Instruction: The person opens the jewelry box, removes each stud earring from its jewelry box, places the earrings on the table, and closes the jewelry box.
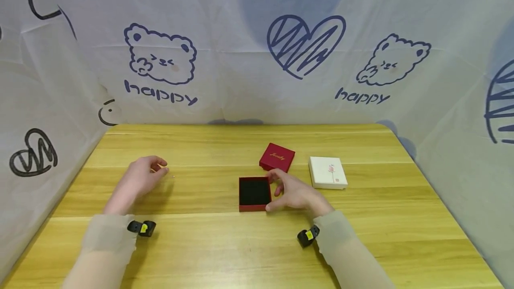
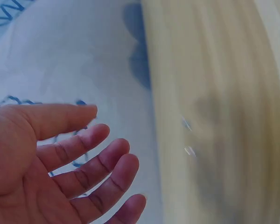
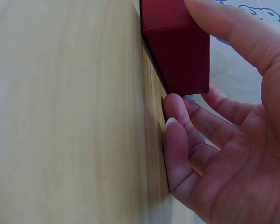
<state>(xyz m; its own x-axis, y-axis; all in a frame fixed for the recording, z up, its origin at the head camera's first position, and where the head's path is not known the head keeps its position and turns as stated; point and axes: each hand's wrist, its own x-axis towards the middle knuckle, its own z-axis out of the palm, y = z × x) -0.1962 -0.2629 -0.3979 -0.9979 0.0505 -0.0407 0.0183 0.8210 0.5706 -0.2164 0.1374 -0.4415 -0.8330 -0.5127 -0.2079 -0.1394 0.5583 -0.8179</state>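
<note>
Gripping the open red box point(image 1: 254, 208) on its three-o'clock side, the right hand point(image 1: 297, 194) sets its thumb at the near corner and its forefinger at the far one; black lining point(image 1: 254, 191) shows inside. At nine o'clock from that box, the left hand point(image 1: 145, 175) hovers over the wooden table point(image 1: 201, 244), fingers loosely curved and holding nothing, near two shiny slivers point(image 2: 190, 151) too small to identify. The white box point(image 1: 327, 173) lies between two and three o'clock, the red lid point(image 1: 277, 157) farther off at one, with printed cloth point(image 1: 225, 75) beyond.
</note>
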